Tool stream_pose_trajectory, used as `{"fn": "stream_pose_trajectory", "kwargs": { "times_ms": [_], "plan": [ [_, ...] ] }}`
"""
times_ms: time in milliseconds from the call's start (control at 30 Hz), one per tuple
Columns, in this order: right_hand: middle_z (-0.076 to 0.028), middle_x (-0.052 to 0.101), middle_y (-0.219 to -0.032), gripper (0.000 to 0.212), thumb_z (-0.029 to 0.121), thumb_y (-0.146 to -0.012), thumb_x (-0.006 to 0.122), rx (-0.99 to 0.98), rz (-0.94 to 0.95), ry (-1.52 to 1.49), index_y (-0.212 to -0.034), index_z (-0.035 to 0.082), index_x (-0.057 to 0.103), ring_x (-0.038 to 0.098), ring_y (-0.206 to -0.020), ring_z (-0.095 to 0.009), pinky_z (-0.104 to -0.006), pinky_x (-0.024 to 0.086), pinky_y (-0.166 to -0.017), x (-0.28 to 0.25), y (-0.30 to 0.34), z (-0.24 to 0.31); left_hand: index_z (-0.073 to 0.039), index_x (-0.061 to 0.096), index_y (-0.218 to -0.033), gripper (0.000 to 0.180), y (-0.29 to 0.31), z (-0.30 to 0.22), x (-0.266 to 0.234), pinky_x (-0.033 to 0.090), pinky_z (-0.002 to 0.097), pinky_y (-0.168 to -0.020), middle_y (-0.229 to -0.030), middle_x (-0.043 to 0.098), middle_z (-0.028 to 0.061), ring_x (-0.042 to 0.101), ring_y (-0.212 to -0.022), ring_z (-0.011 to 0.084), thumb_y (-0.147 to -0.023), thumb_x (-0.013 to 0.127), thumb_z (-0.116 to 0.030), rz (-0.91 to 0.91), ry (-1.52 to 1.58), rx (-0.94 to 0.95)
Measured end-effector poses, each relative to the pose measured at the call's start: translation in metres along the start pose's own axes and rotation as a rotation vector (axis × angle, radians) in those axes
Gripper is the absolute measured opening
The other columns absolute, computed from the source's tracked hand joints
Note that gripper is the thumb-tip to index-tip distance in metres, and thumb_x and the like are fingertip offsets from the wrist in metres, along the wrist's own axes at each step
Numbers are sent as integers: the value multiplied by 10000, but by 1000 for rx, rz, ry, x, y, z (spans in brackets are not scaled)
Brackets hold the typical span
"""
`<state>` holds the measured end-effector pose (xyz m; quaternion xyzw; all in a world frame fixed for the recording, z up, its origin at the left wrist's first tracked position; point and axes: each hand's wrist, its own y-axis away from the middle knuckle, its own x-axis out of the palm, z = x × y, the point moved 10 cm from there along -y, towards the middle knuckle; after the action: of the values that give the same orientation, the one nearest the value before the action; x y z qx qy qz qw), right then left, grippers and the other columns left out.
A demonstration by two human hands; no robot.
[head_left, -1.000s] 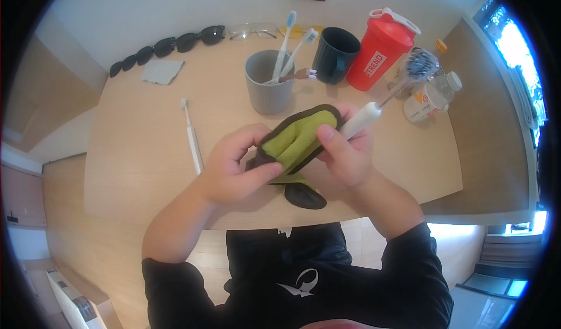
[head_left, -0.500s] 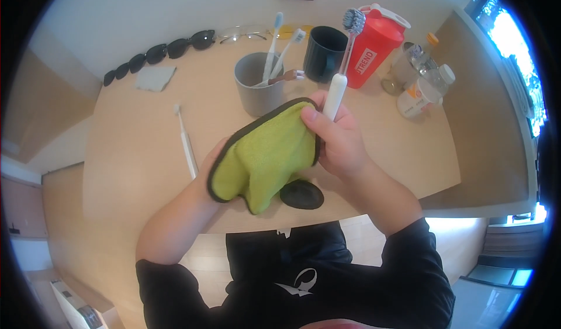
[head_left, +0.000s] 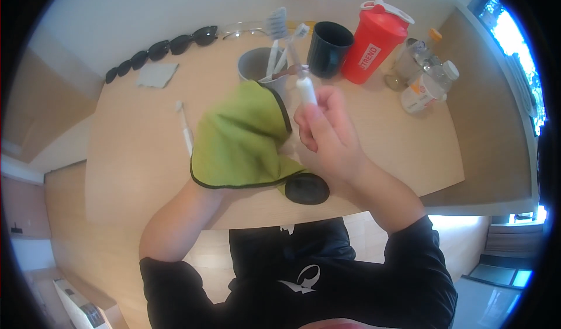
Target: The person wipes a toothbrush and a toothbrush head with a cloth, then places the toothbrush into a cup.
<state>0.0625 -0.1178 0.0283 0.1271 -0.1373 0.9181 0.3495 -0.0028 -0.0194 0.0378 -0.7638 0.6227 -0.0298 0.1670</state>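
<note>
In my closed right hand (head_left: 332, 131) is a toothbrush (head_left: 305, 90) with a white handle. It stands upright, its bristled head raised in front of the grey cup (head_left: 244, 72). A green cloth (head_left: 239, 145) with a dark border drapes over my left hand, which holds it up; the fingers are hidden and only the wrist shows. The cloth's right corner reaches a black oval object (head_left: 307, 189) near the table's front edge. Another white toothbrush (head_left: 186, 131) lies on the table left of the cloth, partly covered by it.
The grey cup holds several toothbrushes. Behind stand a dark mug (head_left: 328, 51), a red shaker bottle (head_left: 374, 48) and clear bottles (head_left: 422, 94). Sunglasses (head_left: 181, 44), clear eyeglasses (head_left: 242, 32) and a pale folded cloth (head_left: 156, 75) line the back. A wooden panel (head_left: 491, 113) bounds the right.
My right hand has let go of the cloth and moved the toothbrush left, toward the cup. The cloth has spread over my left hand and shifted left.
</note>
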Motion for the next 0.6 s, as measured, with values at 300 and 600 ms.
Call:
{"fn": "stream_pose_trajectory", "kwargs": {
  "times_ms": [300, 600],
  "plan": [
    [-13, 474, -615, 249, 212, -1002, 371, 462, 380, 38, -945, 27, 527, 397, -524, -61, -188, 336, -502, 47, 23, -49, 27, 562, -1105, 303, 28, 49, -7, 515, 302, -678, -925, 630, 127, 617, -730, 208, -817, 641, -20, -81, 1115, -276],
    [-7, 510, -654, 155, 156, -951, 514, -111, 160, 391, -936, 3, 540, 466, -572, -60, -201, 388, -536, 33, 8, -25, 9, 551, -1146, 269, 29, 36, -27, 529, 320, -804, -1070, 631, 131, 636, -924, 199, -901, 553, -103, -218, 614, -27]
  ]
}}
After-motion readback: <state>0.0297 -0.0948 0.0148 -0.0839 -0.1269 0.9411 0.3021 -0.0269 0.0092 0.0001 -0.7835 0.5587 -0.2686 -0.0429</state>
